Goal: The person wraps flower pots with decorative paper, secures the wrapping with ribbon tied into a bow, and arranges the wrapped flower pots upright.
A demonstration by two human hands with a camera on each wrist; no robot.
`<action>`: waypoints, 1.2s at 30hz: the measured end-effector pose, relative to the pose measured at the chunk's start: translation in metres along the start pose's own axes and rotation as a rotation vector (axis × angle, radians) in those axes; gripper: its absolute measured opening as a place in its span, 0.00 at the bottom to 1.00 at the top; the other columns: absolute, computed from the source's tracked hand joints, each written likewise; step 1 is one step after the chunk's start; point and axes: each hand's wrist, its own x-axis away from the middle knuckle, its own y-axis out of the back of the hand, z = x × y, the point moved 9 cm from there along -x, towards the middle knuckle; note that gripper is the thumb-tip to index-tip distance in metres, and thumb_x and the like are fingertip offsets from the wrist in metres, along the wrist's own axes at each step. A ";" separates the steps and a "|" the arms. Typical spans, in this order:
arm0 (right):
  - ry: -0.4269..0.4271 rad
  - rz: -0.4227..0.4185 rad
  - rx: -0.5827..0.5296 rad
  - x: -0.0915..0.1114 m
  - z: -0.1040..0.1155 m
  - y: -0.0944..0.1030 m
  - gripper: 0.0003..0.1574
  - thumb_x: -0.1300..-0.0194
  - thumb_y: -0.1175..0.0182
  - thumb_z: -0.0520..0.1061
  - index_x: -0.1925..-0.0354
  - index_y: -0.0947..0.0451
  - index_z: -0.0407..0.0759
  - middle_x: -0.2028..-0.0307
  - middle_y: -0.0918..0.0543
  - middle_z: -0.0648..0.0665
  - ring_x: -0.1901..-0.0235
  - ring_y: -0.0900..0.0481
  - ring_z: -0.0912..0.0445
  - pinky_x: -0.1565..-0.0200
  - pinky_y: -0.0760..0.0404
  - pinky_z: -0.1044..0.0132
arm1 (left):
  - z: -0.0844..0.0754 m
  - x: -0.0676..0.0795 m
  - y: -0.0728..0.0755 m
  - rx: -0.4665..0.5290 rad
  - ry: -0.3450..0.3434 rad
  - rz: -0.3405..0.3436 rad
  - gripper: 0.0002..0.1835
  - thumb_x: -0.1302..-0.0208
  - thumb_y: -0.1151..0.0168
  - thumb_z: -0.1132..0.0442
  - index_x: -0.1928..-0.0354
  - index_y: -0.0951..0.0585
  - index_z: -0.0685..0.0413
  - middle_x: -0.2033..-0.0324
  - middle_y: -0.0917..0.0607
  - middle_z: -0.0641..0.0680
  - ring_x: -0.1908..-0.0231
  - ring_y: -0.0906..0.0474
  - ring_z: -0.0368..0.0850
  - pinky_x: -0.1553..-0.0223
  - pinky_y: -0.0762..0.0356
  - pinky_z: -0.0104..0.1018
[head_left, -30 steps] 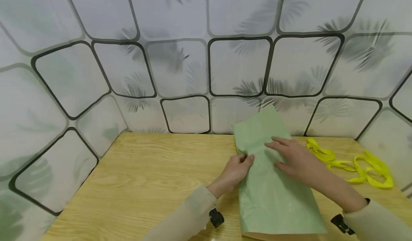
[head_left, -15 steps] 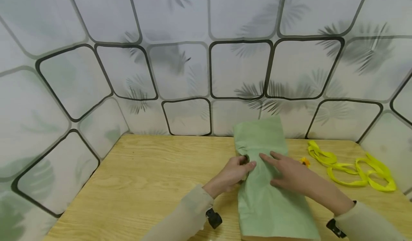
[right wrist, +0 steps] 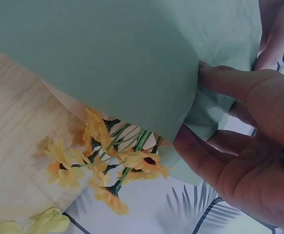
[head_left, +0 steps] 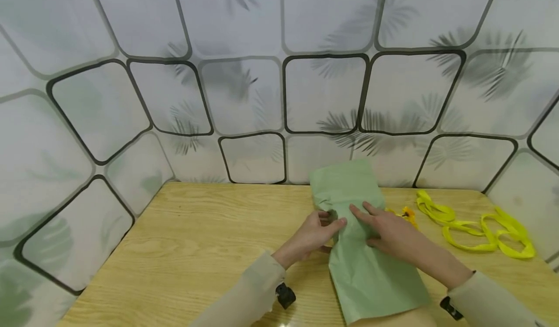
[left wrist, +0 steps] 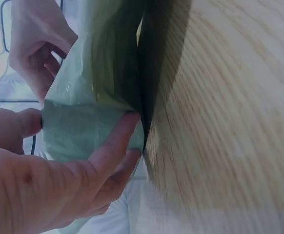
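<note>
Pale green wrapping paper (head_left: pixel 375 273), folded into a long packet, lies at a slant on the table in the head view. My left hand (head_left: pixel 307 237) holds its left edge around the creased middle, thumb on top and fingers at the side. Spread over the paper's upper surface, my right hand (head_left: pixel 395 232) touches it with its fingertips. Yellow-orange flowers (right wrist: pixel 103 156) with green stems stick out from the paper's edge in the right wrist view. The head view shows only a few of these blooms, beside the right hand. Paper hides the remaining stems.
Loops of yellow ribbon (head_left: pixel 493 235) lie to the right on the wooden table (head_left: pixel 196 249). Behind and to the left hangs a patterned curtain-like wall (head_left: pixel 244 94). A dark device (head_left: pixel 286 295) sits at the left wrist.
The packet has shifted toward me and turned, its near end swinging right. My right hand has moved left and down the paper. Orange flowers have come into sight beside it.
</note>
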 end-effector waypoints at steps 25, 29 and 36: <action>0.016 0.010 -0.031 -0.003 -0.003 -0.002 0.50 0.41 0.25 0.41 0.24 0.35 0.42 0.29 0.42 0.17 0.53 0.16 0.34 0.63 0.14 0.53 | -0.058 -0.004 0.000 -1.282 -0.611 -0.024 0.29 0.35 0.27 0.55 0.33 0.23 0.45 0.37 0.18 0.48 0.38 0.21 0.47 0.35 0.25 0.44; -0.001 -0.054 -0.018 0.002 0.001 0.010 0.47 0.40 0.27 0.36 0.26 0.32 0.41 0.29 0.46 0.16 0.63 0.16 0.44 0.71 0.20 0.62 | -0.063 -0.005 -0.004 -1.309 -0.624 -0.059 0.25 0.36 0.28 0.52 0.38 0.21 0.44 0.40 0.16 0.47 0.44 0.19 0.48 0.44 0.20 0.42; -0.076 -0.236 0.026 0.008 0.025 0.030 0.35 0.31 0.32 0.50 0.31 0.27 0.39 0.33 0.31 0.24 0.47 0.22 0.27 0.57 0.16 0.39 | -0.067 -0.004 -0.008 -1.369 -0.612 -0.089 0.23 0.37 0.27 0.48 0.42 0.19 0.43 0.44 0.14 0.46 0.49 0.17 0.46 0.52 0.16 0.40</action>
